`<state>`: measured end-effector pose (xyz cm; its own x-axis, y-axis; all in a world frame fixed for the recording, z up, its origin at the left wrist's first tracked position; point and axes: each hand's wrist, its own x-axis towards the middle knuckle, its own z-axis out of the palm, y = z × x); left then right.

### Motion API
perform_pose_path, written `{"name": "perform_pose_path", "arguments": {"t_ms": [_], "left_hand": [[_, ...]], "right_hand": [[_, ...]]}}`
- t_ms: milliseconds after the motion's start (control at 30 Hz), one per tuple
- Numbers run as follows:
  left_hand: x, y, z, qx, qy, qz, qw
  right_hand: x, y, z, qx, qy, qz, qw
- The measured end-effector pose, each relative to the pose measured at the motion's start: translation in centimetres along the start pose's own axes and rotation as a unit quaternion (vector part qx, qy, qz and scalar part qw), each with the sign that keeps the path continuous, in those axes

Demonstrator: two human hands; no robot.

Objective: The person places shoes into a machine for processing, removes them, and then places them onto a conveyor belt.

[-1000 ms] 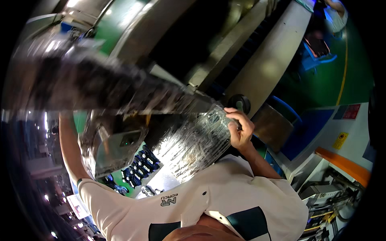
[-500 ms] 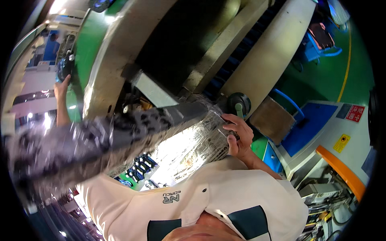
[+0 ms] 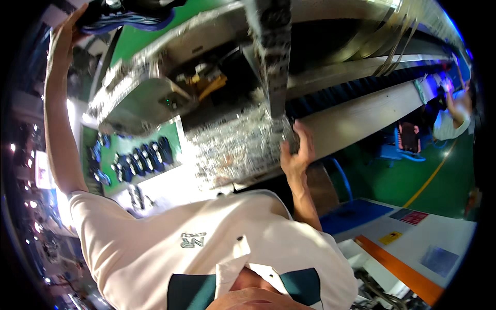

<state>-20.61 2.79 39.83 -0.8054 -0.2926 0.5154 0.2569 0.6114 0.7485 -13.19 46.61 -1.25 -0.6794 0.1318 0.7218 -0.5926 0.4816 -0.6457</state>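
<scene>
At the upper left, my left arm is stretched far out and my left hand (image 3: 66,30) is closed on a dark shoe (image 3: 126,19) with a blue sole. The picture's edge cuts off part of both. My right hand (image 3: 298,150) is raised by the corner of a box-like machine part wrapped in shiny clear film (image 3: 240,150). Its thumb and fingers are apart, and nothing shows between them. Whether the fingertips touch the wrapped edge, I cannot tell. A wrapped upright post (image 3: 274,57) rises just beyond that hand.
Several dark shoes (image 3: 147,157) stand in a row at the left. A long pale conveyor edge (image 3: 361,124) runs to the right, where another person (image 3: 455,116) works. Near it is a blue cart (image 3: 398,152). An orange-edged machine (image 3: 395,266) stands at lower right.
My view has turned, and the wrapped post now stands upright mid-picture. My left hand with the shoe appears higher and closer. My right hand's fingers have straightened beside the wrapped part.
</scene>
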Motion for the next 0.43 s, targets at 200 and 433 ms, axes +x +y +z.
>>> {"name": "perform_pose_path", "arguments": {"t_ms": [200,433], "left_hand": [[-14.5,-7.3,11.5,-0.137,-0.151,-0.085,0.975],[-26.5,-14.8,22.7,-0.148,-0.260,-0.083,0.951]], "right_hand": [[3.7,-7.7,0.6,0.169,-0.123,-0.058,0.976],[-3.9,-9.5,2.4,0.098,-0.167,0.075,0.978]]}}
